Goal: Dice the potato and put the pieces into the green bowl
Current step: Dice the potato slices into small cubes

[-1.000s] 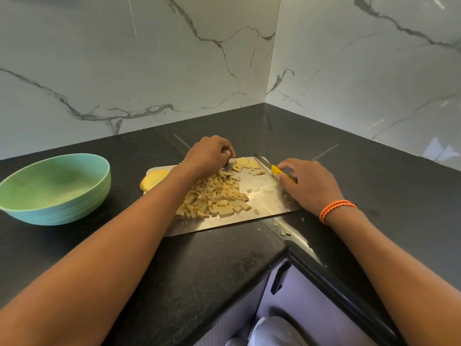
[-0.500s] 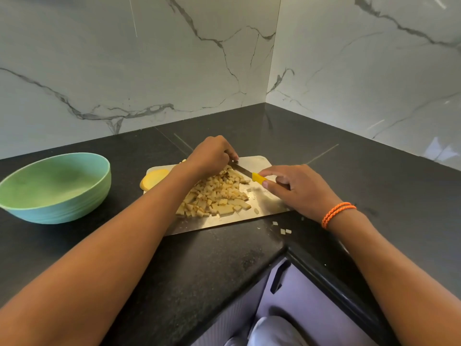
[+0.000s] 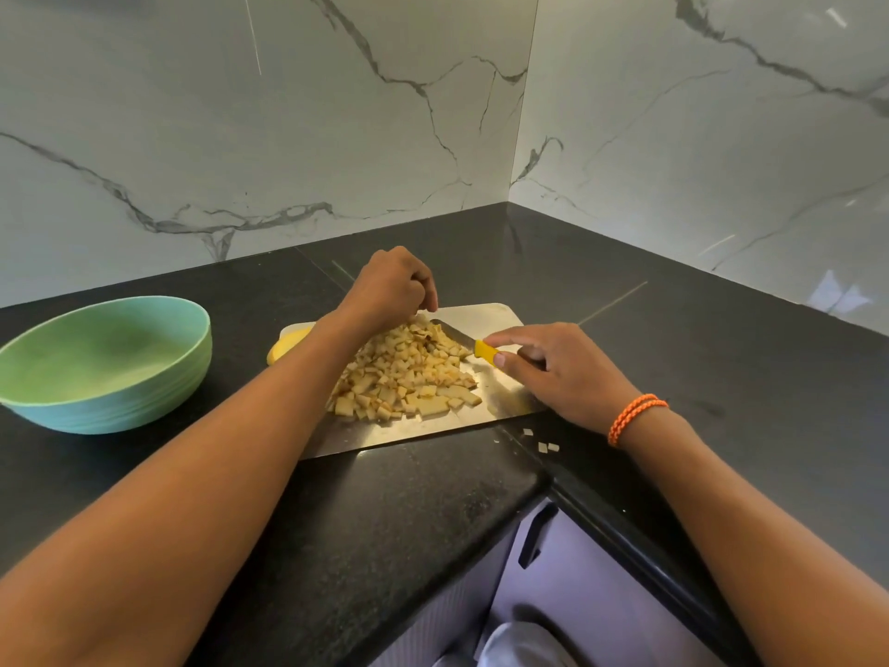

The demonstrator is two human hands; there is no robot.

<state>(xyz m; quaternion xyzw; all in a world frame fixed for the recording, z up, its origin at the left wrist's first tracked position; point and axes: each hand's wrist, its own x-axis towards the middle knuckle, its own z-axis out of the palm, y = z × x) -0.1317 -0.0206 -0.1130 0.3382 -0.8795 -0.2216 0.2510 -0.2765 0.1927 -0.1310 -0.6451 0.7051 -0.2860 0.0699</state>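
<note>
The black bench [image 3: 721, 339] is filling the middle of the frame, the green bowl [image 3: 103, 365] sitting at left. At centre the steel board [image 3: 481, 315] is carrying the diced potato pile [image 3: 409, 377]. The left hand [image 3: 387, 291] is curling loosely over the pile's upper edge; whether it is holding anything I cannot tell. The right hand [image 3: 560, 370] is gripping the yellow-handled knife [image 3: 469, 344], its blade lying against the pile

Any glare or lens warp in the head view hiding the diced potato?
Head view: wide-angle bends the wall seam; soft glare on the shiny steel cutting board and glossy black countertop; the pile of pale diced potato pieces stays sharp and evenly lit.
</note>
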